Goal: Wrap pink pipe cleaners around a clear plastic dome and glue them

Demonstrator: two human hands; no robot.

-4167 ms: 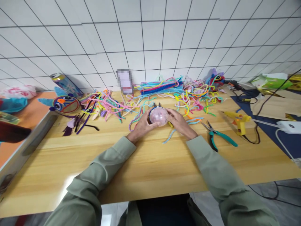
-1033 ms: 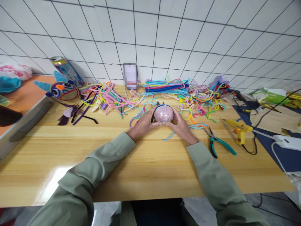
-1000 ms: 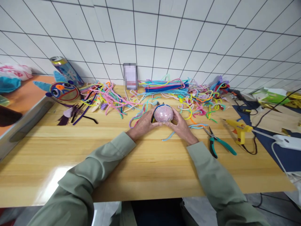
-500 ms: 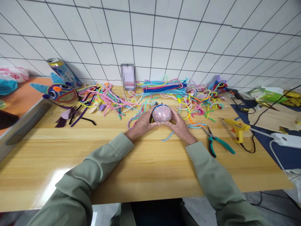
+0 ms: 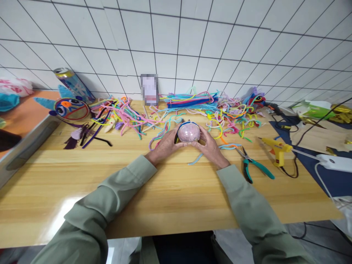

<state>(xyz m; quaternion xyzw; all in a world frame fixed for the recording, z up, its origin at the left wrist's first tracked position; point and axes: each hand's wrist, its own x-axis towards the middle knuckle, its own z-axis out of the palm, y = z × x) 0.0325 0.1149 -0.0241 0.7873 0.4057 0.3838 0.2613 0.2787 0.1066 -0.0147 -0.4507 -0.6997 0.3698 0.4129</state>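
Between my two hands is a round, shiny, clear dome with pale pink inside (image 5: 189, 132) and a blue band along its far rim. My left hand (image 5: 167, 143) grips its left side, thumb at the near edge. On its right side my right hand (image 5: 208, 145) holds it the same way, the thumbs almost meeting in front. The far fingertips of both hands are partly hidden behind the dome. A light blue pipe cleaner (image 5: 195, 160) lies on the table just under my right hand. Beyond the dome are loose coloured pipe cleaners (image 5: 170, 123).
Teal-handled pliers (image 5: 257, 167) and a yellow glue gun (image 5: 277, 148) lie to the right, near a white power strip (image 5: 337, 162). Bundled pipe cleaners (image 5: 192, 101) and a phone (image 5: 150, 90) are along the tiled wall. A bird-like pipe-cleaner figure (image 5: 72, 109) and a can (image 5: 73, 84) are left.
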